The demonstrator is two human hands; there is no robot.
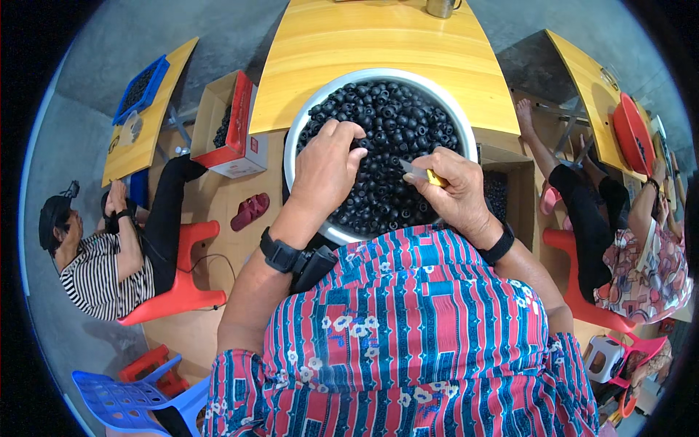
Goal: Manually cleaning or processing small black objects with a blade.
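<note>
A wide pale metal basin rests against my front, at the table's near edge. Inside it lies a heap of small black round parts, several showing a hole in the end. Over its left half, my left hand has curled fingers, thumb and forefinger closing on one small black round part, mostly hidden by the fingertips. My right hand, over the right half, grips a utility knife with a yellow handle. Its blade points left toward my left hand, with a gap between them.
Beyond the basin stretches a yellow wooden table with a metal mug. An open red-and-white carton stands at left, another carton at right. People sit on red chairs at left and right. A blue chair is behind.
</note>
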